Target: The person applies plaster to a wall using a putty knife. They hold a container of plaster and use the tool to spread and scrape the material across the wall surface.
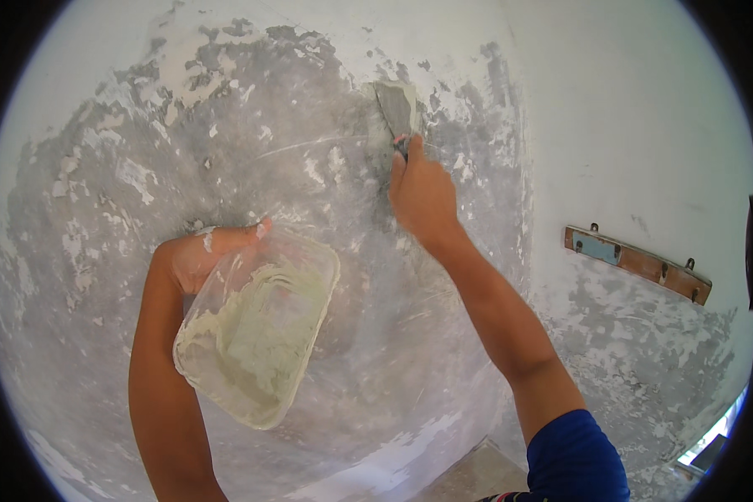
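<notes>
My right hand (422, 188) grips a putty knife (393, 109), its blade pressed to the wall amid a pale patch of fresh filler near the upper middle. Lower left, my left hand (201, 255) holds a translucent plastic tub (255, 343) by its upper end, tilted toward me. Pale greenish filler coats the tub's inside and rim. The wall (309, 184) before me is mottled grey, with flaking white paint along its top and left.
On the white wall at the right is a worn wooden hook rack (636, 263). A bright opening (711, 439) shows at the lower right edge. Below the wall, a floor or ledge corner (473, 468) is visible.
</notes>
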The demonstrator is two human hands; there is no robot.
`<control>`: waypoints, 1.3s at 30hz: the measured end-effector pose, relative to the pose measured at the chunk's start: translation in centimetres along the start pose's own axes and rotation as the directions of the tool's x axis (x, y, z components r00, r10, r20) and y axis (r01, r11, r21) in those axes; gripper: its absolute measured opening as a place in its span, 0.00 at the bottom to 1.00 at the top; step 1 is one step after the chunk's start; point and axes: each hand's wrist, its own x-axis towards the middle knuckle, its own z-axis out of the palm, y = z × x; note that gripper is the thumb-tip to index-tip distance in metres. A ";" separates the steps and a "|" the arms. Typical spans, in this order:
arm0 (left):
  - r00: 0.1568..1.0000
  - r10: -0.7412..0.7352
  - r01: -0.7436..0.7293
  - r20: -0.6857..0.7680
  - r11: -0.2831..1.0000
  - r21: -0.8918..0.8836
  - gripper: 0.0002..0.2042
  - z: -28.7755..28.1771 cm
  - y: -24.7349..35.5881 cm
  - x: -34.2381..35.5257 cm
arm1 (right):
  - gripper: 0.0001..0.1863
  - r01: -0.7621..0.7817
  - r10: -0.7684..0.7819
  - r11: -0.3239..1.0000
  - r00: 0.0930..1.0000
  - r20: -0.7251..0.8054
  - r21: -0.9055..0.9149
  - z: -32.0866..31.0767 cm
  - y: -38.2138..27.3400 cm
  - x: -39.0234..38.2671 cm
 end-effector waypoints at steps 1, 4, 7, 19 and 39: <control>0.999 0.034 -0.034 0.021 0.999 0.011 0.30 -0.1 0.0 0.2 | 0.30 -0.015 0.015 1.000 1.000 0.015 -0.008 0.5 0.0 -0.8; 0.999 0.047 -0.045 0.022 0.998 -0.049 0.29 0.2 -0.3 -0.7 | 0.29 -0.019 0.019 1.000 0.997 0.070 0.002 2.1 -0.6 -5.6; 0.999 0.028 -0.027 0.017 0.997 -0.069 0.29 0.8 -0.1 0.1 | 0.28 -0.018 0.015 1.000 0.993 0.113 0.020 2.7 1.1 -10.9; 0.998 -0.054 0.056 0.027 0.996 -0.065 0.32 0.0 -0.5 0.5 | 0.22 0.041 -0.046 0.989 0.998 0.034 0.146 -3.2 3.0 -7.6; 0.999 -0.043 0.043 -0.003 0.993 -0.114 0.26 0.0 0.2 -0.7 | 0.26 0.098 -0.110 0.993 0.974 0.199 0.068 1.7 4.1 -16.6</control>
